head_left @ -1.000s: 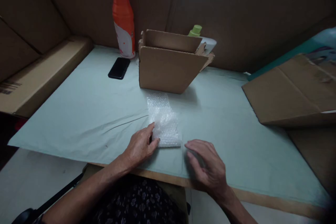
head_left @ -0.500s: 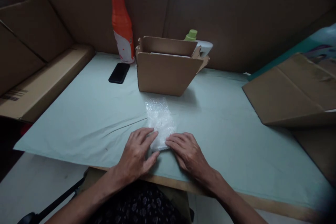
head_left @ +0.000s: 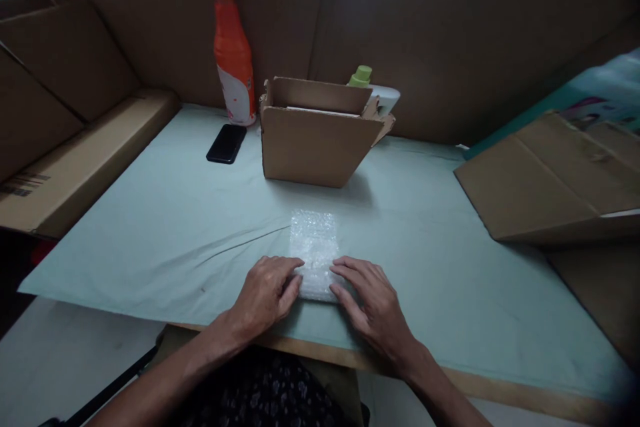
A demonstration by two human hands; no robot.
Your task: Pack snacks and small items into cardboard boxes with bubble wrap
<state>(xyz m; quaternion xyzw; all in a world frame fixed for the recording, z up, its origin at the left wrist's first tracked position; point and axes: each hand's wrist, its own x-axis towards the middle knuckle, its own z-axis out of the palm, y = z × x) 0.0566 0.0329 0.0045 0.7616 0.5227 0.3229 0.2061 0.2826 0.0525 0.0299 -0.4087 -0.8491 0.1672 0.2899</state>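
A small strip of clear bubble wrap (head_left: 314, 240) lies on the pale green cloth, its near end folded over into a thicker, flat bundle. Whether anything is inside the fold cannot be made out. My left hand (head_left: 267, 293) holds the left edge of the near end between thumb and fingers. On the opposite edge, my right hand (head_left: 370, 300) grips with bent fingers and thumb. The far end of the wrap lies loose and flat, pointing to the cardboard box.
An open cardboard box (head_left: 305, 147) stands behind the wrap. Near it are a black phone (head_left: 227, 144), an orange bottle (head_left: 233, 53) and a green-capped container (head_left: 362, 75). Larger cartons flank the cloth-covered table (head_left: 450, 280), one at left (head_left: 100, 153), another at right (head_left: 540, 180).
The bubble wrap has turned straighter and its loose far end is shorter. Its near end sits slightly closer to me and to the right. Both hands have shifted right with it.
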